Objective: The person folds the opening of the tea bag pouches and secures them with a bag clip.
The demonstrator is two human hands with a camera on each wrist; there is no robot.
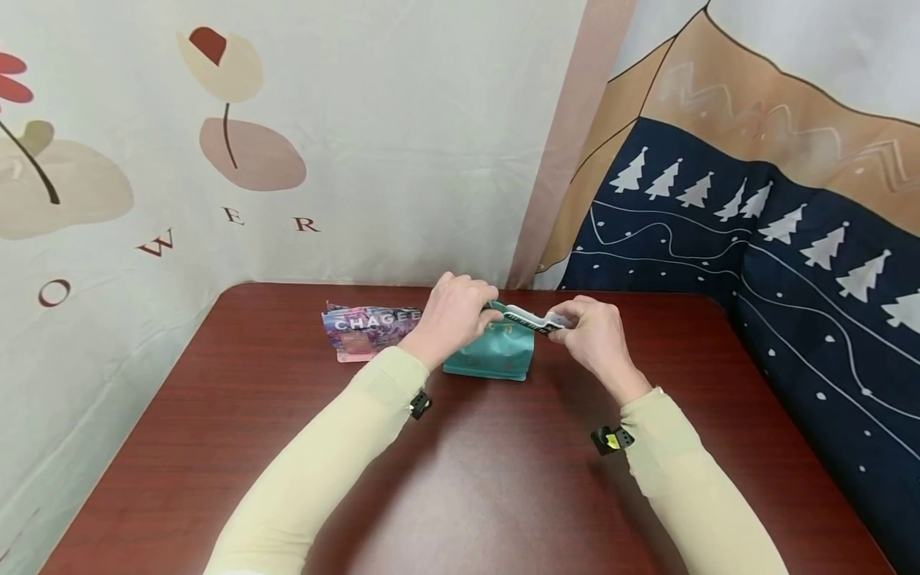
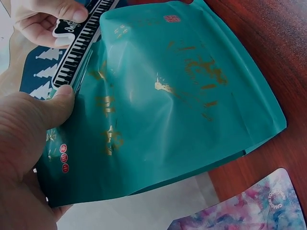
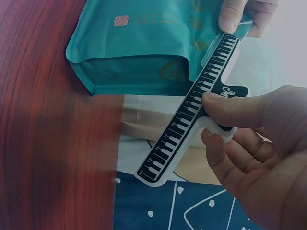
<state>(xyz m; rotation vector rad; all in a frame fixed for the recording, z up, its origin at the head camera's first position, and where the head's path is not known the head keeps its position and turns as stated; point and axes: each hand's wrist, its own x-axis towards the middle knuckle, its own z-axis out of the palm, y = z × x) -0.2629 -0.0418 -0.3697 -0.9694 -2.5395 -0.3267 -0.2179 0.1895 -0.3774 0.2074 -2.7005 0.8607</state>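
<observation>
A teal pouch (image 1: 492, 359) with gold print stands on the table. My left hand (image 1: 453, 318) pinches its top edge at the left end, thumb (image 2: 61, 103) on the near side. A long clip with a piano-key pattern (image 3: 184, 115) lies slantwise along that top edge, one end close to the left thumb and the other sticking out past the pouch. My right hand (image 1: 598, 335) squeezes the clip's black-and-white handle (image 3: 225, 93) between thumb and curled fingers.
Just left of the teal pouch is a purple-pink pouch (image 1: 362, 334) lettered CHAGEE, partly behind my left hand. The brown table (image 1: 503, 479) meets a printed pale curtain (image 1: 402, 160) at the back and a dark blue one (image 1: 826, 319) on the right.
</observation>
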